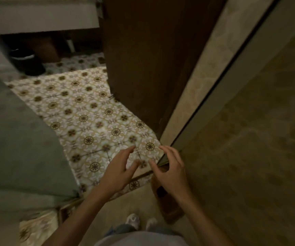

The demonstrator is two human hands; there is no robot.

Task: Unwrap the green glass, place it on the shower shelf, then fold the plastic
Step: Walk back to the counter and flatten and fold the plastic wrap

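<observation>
My left hand (pixel 120 167) and my right hand (pixel 169 169) are held out side by side in front of me over the patterned floor, a small gap between them. Both have their fingers spread and slightly curled, and nothing shows in either. No green glass, plastic wrap or shower shelf appears in the head view.
I stand in a doorway. A dark wooden door (pixel 152 59) rises ahead on the right beside a tiled wall (pixel 249 139). Patterned floor tiles (pixel 82 107) stretch ahead to a white counter (pixel 40 16). A grey-green wall (pixel 18 139) is on the left. My shoes (pixel 139 222) are below.
</observation>
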